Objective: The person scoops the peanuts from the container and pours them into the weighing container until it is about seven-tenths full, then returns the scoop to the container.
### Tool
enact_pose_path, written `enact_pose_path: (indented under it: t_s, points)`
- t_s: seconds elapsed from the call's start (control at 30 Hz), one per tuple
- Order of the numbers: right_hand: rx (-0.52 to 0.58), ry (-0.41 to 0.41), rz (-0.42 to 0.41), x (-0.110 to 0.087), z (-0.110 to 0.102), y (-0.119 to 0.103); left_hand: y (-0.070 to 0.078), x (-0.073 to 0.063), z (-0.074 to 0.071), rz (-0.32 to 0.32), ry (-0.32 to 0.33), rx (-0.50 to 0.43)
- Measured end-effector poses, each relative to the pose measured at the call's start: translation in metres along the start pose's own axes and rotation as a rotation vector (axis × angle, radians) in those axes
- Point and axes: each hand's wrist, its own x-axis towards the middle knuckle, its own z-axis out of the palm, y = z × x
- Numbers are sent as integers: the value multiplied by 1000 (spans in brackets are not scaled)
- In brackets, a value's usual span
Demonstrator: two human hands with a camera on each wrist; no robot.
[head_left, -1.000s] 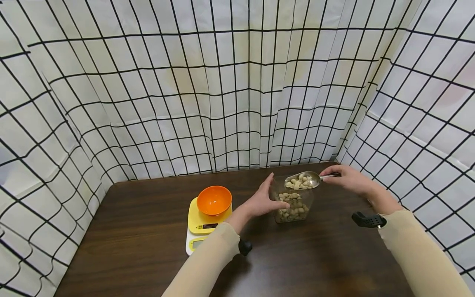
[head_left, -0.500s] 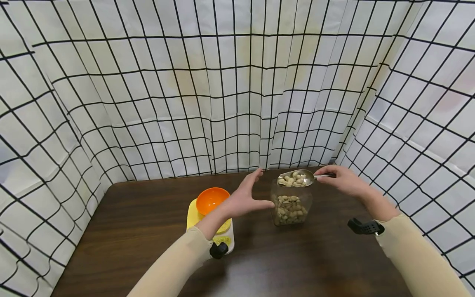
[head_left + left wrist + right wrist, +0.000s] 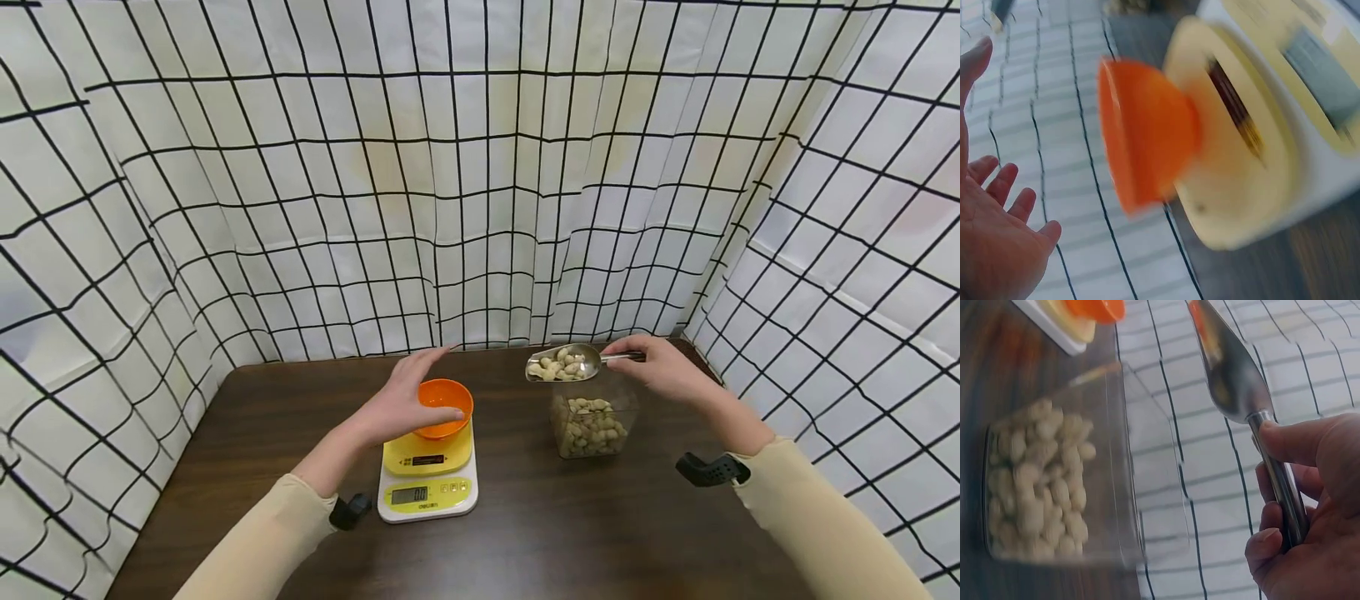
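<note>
Sleeves (image 3: 255,533): cream, reaching in from 7 and 5 o'clock of the head view; a black strap (image 3: 712,469) shows at each wrist
Table (image 3: 540,533): dark brown, with a wood-grain look
Scale (image 3: 430,477): white and yellow, lying flat on the table; its display (image 3: 410,495) faces the person and appears to read 0.0
Bowl (image 3: 452,394): orange, upright on the scale's yellow platform, toward the scale's 12 o'clock
Left hand (image 3: 397,407): spread at the bowl's 9 o'clock, thumb and fingers parted; the left wrist view shows it apart from the bowl
Container (image 3: 621,396): clear, at the bowl's 3 o'clock and well apart from it; peanuts (image 3: 588,429) fill its lower part
Right hand (image 3: 667,368): at the container's 2 o'clock, gripping the handle of the scoop (image 3: 590,358); thumb laid along it, fingers curled round
Scoop: shiny metal, raised at the container's 11 o'clock, tip toward 9; it carries more peanuts
Curtain (image 3: 480,208): white with black grid lines, rising behind the table from 10 through 2 o'clock
</note>
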Motion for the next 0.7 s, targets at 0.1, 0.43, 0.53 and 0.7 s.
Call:
enact_pose_path:
  t_s: [0.1, 0.43, 0.53, 0.7]
  points:
    - [27, -10, -18, 6, 9, -9, -17, -9, -7, -34, -2, 20]
    - [112, -41, -54, 28, 47, -42, -59, -22, -1, -136, -61, 3]
    - [137, -58, -57, 33, 60, -52, -65, -23, 4, -155, -79, -14]
    - [158, -71, -58, 42, 81, -60, -72, -23, 11, -163, -85, -37]
